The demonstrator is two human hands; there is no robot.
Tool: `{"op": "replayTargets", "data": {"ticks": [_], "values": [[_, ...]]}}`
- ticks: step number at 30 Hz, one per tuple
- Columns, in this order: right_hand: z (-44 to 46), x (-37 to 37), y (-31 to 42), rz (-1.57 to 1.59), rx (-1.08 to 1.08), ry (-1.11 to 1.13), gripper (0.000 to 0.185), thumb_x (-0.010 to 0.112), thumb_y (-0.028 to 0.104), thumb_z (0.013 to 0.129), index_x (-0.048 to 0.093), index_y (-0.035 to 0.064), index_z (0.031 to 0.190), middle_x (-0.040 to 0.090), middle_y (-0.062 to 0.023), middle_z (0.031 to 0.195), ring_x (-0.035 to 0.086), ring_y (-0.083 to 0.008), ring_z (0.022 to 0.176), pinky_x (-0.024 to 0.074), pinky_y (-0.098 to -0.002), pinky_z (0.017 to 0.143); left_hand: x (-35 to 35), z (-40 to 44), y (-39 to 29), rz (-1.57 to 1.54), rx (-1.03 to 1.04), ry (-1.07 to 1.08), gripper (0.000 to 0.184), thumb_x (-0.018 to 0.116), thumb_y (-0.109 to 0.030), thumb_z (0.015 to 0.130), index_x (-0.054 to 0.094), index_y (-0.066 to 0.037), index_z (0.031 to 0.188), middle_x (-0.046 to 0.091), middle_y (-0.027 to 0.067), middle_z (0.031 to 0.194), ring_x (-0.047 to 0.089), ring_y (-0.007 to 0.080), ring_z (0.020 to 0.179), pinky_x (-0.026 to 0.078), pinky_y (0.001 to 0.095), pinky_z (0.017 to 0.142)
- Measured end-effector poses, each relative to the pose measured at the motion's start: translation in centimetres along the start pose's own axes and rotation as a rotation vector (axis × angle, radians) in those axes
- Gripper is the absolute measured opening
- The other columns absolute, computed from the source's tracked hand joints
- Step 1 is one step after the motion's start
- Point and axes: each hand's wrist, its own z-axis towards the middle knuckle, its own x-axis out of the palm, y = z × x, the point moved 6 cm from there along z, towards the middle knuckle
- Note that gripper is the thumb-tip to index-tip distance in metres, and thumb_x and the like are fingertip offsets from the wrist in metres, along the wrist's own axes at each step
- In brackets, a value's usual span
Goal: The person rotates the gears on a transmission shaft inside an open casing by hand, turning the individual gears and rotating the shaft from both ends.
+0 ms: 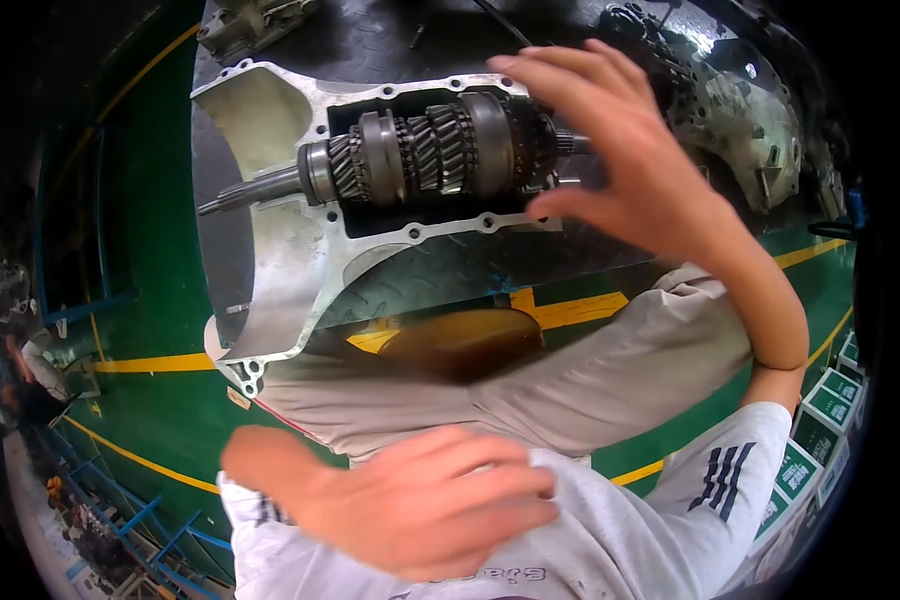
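Note:
An open metal housing (295, 255) lies on a dark textured surface. Inside it rests a gear shaft assembly (425, 155), its splined end pointing left through the bell-shaped part. Over the housing's right end is my right hand (635, 165), open, with thumb and fingers spread to either side of the shaft's far end; whether it touches the housing cannot be made out. Close to my torso, my left hand (435, 500) is slightly blurred, with loosely bent fingers somewhat apart and nothing visible in them.
More metal castings (755, 130) stand at the upper right, and another casting (255, 25) is at the upper left. Below are a brown round seat (460, 340) and green floor with yellow lines. Stacked boxes (830, 405) line the right. A person (45, 365) is at the far left.

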Motion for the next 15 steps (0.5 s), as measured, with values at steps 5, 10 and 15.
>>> {"op": "replayTargets", "data": {"ticks": [5,10,15], "values": [[-3.4,-0.3,-5.2,-0.050,0.183,0.266,0.066,0.087,0.014,0.078,0.060,0.0036,0.138,0.067,-0.0193,0.125,0.060,-0.0391,0.118,0.0478,-0.0430,0.106,-10.0,2.1,0.0,0.899,-0.127,-0.069,0.062,0.073,-0.012,0.067,0.071,-0.005,0.129,0.066,0.0180,0.130,0.063,0.0360,0.114,0.050,0.0486,0.097],[-4.3,1.7,-6.9,0.173,0.292,0.302,0.030,0.080,0.006,0.081,0.057,-0.0074,0.095,0.064,-0.0239,0.080,0.062,-0.0424,0.075,0.0497,-0.0450,0.069,-13.7,5.4,7.9,0.908,-0.148,-0.078,0.063,0.082,-0.013,0.077,0.065,-0.007,0.137,0.063,0.0158,0.136,0.060,0.0362,0.123,0.049,0.0438,0.105],[-4.9,2.6,-6.7,0.092,0.240,0.093,0.027,0.078,0.005,0.083,0.057,-0.0012,0.099,0.062,-0.0181,0.085,0.061,-0.0396,0.081,0.0498,-0.0451,0.071,-15.6,4.7,9.3,0.825,-0.190,-0.094,0.068,0.087,-0.013,0.073,0.064,-0.007,0.138,0.065,0.0154,0.134,0.063,0.0352,0.120,0.049,0.0430,0.106]]}}
